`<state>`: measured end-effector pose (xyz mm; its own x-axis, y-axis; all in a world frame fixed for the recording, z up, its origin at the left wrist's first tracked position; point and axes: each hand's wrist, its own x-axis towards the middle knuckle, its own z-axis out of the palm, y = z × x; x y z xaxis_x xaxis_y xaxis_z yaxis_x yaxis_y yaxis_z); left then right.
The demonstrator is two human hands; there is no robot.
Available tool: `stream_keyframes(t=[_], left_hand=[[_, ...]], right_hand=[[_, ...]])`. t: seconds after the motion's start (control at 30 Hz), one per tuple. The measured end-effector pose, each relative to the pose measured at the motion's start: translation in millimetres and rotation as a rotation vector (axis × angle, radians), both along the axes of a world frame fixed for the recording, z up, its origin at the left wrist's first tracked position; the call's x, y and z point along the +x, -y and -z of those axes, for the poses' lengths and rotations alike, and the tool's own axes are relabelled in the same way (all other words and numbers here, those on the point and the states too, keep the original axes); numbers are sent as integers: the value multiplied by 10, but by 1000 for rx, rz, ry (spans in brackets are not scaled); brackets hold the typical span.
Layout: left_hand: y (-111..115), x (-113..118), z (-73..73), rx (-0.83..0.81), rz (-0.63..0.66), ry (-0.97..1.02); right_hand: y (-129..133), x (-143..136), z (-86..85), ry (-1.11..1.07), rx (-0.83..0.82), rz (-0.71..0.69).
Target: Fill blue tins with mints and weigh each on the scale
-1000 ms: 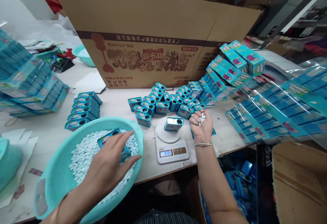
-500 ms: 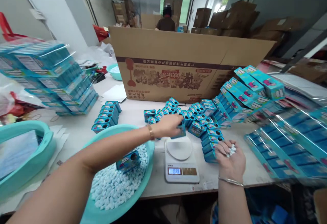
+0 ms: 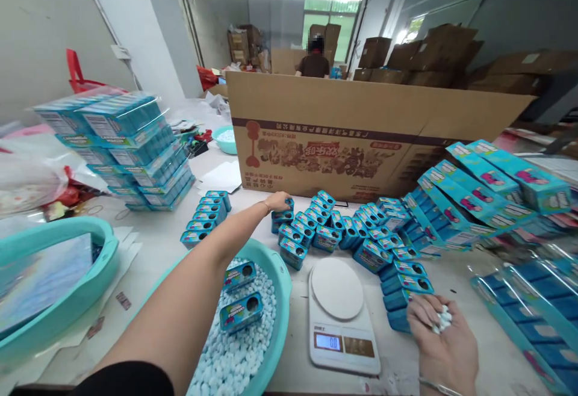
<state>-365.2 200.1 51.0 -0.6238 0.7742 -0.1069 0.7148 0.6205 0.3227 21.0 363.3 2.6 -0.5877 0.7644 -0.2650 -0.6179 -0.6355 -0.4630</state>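
Note:
My left hand (image 3: 278, 201) reaches out past the basin, its fingers closed on a small blue candy box (image 3: 288, 206) at the back left of a cluster of similar boxes (image 3: 327, 237). Palm up, my right hand (image 3: 447, 342) is curled around several white candies (image 3: 442, 321), beside a short row of blue boxes (image 3: 406, 290). Between the hands a white kitchen scale (image 3: 338, 287) has a bare plate and reads 0.0. Two blue boxes with round holes (image 3: 241, 312) lie on the pale candies (image 3: 226, 357) in the turquoise basin (image 3: 282, 300), partly behind my left forearm.
A large cardboard carton (image 3: 316, 104) stands across the back. Wrapped box stacks (image 3: 130, 149) rise at left; display cartons (image 3: 478, 185) and plastic-wrapped packs (image 3: 533, 306) lie at right. Another turquoise basin (image 3: 106, 239) is at far left. A person (image 3: 315, 62) is behind the carton.
My left hand has moved the candy box from above the scale to the back left of the cluster. The scale display has dropped to 0.0. My right hand still cups the candies.

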Motion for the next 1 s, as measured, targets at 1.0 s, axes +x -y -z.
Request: stream_keyframes(t=[1.0], left_hand=[[281, 2023, -624, 7, 464, -171]], right_hand=[[427, 21, -226, -191, -23, -55]])
